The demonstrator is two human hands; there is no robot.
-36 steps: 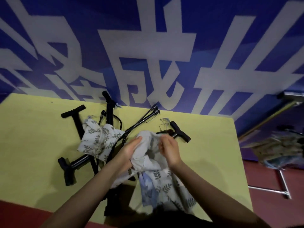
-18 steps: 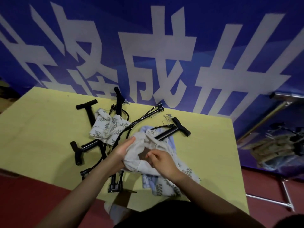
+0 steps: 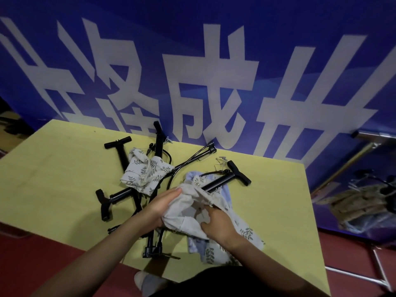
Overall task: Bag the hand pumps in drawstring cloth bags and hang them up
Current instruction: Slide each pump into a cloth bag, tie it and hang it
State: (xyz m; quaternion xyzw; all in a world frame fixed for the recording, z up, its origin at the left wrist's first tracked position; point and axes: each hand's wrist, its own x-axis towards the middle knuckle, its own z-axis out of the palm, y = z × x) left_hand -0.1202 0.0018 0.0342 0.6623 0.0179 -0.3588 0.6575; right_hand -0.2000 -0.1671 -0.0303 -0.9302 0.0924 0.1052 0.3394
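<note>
While several hand pumps [image 3: 120,195] lie bare on the yellow surface [image 3: 53,179] beside a spare leaf-print bag [image 3: 145,171], the left hand [image 3: 162,205] grips a cloth bag [image 3: 188,213] and the right hand [image 3: 216,224] reaches into its mouth (fingers hidden); nothing looks bagged or hung.

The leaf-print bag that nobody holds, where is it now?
In the head view, the loose leaf-print bag lies left of centre on the yellow table, draped over the crossed black pumps.
</note>
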